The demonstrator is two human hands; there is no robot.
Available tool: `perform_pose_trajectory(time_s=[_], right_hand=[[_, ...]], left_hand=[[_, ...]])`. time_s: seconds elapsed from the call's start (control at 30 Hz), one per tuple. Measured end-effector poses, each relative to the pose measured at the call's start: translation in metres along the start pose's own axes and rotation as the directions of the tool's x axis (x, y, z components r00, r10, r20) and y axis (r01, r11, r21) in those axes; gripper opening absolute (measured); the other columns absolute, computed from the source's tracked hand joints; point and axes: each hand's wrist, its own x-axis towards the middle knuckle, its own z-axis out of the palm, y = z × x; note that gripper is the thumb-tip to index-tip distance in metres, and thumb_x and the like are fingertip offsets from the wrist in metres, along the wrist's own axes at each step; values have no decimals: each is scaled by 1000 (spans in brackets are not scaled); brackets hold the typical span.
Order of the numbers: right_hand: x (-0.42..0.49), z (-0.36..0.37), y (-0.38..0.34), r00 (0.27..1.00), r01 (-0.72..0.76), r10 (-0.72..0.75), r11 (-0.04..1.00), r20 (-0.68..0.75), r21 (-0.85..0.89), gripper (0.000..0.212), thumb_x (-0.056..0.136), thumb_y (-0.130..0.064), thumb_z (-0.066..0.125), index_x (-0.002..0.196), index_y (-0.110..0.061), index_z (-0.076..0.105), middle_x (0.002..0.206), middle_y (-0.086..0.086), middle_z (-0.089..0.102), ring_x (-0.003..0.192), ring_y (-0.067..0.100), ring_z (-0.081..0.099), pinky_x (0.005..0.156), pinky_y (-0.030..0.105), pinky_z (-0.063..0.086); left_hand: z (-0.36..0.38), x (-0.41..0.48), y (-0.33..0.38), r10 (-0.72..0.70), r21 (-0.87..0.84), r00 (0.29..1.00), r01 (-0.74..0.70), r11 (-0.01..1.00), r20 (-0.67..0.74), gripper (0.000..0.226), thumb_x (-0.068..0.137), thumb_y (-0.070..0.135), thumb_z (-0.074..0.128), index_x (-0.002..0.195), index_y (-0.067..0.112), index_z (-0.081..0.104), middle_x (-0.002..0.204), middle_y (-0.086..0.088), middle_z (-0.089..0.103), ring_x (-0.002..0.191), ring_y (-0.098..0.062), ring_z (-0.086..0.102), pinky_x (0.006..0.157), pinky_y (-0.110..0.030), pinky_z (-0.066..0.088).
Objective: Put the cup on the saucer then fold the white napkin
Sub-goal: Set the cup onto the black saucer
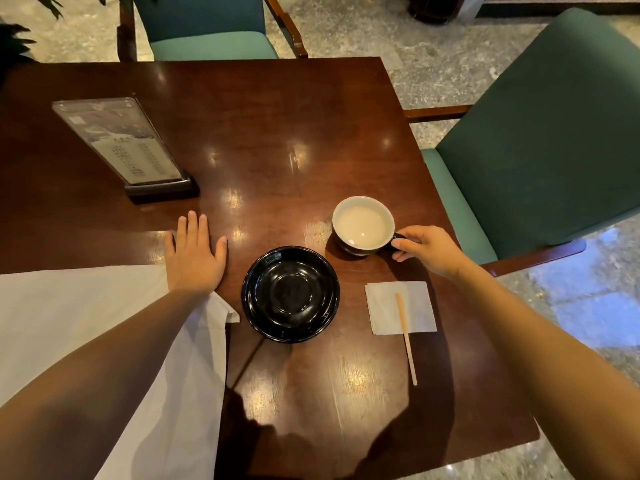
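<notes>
White napkin (86, 327) spread at near left, unfolded, under left forearm. Left hand (194, 258) flat, fingers open, holding nothing. Empty black saucer (290, 294) centre. Right hand (427, 249) pinching handle of cup (363, 225), beyond saucer, on table (277, 133). Best lifted level, lowered into saucer well. Menu stand (124, 147) print unreadable.

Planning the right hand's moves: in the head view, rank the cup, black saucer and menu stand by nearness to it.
1. Dark cup with pale inside: at the right hand, fingers on its handle.
2. Glossy black saucer: to its left, nearer the person.
3. Clear acrylic menu stand: far left, across the table.
</notes>
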Motion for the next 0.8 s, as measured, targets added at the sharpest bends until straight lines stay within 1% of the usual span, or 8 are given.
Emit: perform_pose_trajectory(time_s=[0.07, 0.17, 0.33, 0.4, 0.5, 0.6, 0.7, 0.8], right_hand=[[1, 2, -6, 999, 35, -35, 999, -7, 8, 21, 92, -19, 56, 107, -9, 66, 83, 5, 71, 66, 0, 68, 72, 14, 54], [1, 5, -19, 996, 92, -92, 995, -3, 35, 23, 91, -18, 56, 109, -7, 66, 81, 6, 71, 68, 4, 69, 73, 12, 54], [-4, 21, -43, 978, 197, -200, 979, 66, 55, 23, 91, -15, 57, 108, -2, 66, 84, 13, 72, 74, 14, 70, 76, 20, 56], [-7, 30, -50, 966, 234, -238, 971, 100, 51, 21, 90, -15, 58, 106, -3, 67, 84, 13, 73, 73, 14, 70, 74, 18, 56], [-12, 43, -60, 945, 279, -285, 958, 162, 62, 16, 89, -14, 61, 101, -6, 69, 81, 7, 71, 69, 9, 69, 71, 14, 53], [-20, 56, -60, 930, 279, -290, 957, 226, 80, 16, 89, -13, 61, 101, -7, 69, 82, 5, 70, 71, 7, 68, 70, 14, 53], [-24, 67, -56, 924, 268, -279, 960, 261, 74, 20, 89, -13, 61, 108, -7, 67, 87, 10, 71, 75, 10, 69, 74, 17, 54], [-26, 72, -54, 921, 266, -267, 963, 283, 44, 21, 90, -14, 60, 108, -7, 67, 88, 13, 72, 76, 12, 69, 74, 18, 55]], left_hand=[[0, 0, 0, 0, -4, 1000, 0, 1000, -2, 62, 97, 47, 23, 148, 12, 18, 158, -8, 15, 146, -25, 9, 118, -45, 7], [0, 1, 0, 0, -10, 1000, 0, 1000, -3, 62, 97, 47, 23, 148, 12, 18, 157, -8, 16, 146, -25, 9, 118, -45, 8], [0, 0, -1, 0, -5, 1000, 0, 1000, 0, 62, 97, 47, 23, 148, 12, 17, 158, -8, 15, 146, -24, 8, 118, -44, 7], [0, 0, -1, 0, 4, 1000, 0, 1000, 3, 62, 97, 47, 22, 148, 13, 16, 158, -8, 14, 146, -24, 8, 118, -44, 7], [0, 0, 0, -3, -9, 1000, 3, 1000, 8, 62, 97, 46, 23, 149, 13, 16, 158, -8, 13, 146, -24, 7, 118, -44, 6], [-1, -1, 1, -5, -14, 1000, 5, 1000, 3, 61, 97, 45, 24, 148, 12, 16, 158, -8, 14, 146, -24, 7, 118, -44, 6], [-1, -1, 0, -5, -9, 1000, 5, 1000, -4, 61, 97, 45, 24, 148, 12, 17, 158, -8, 15, 146, -24, 8, 118, -44, 7], [0, 0, 1, -6, -8, 1000, 6, 1000, -1, 61, 97, 46, 23, 148, 13, 17, 158, -8, 14, 146, -24, 8, 118, -44, 6]])
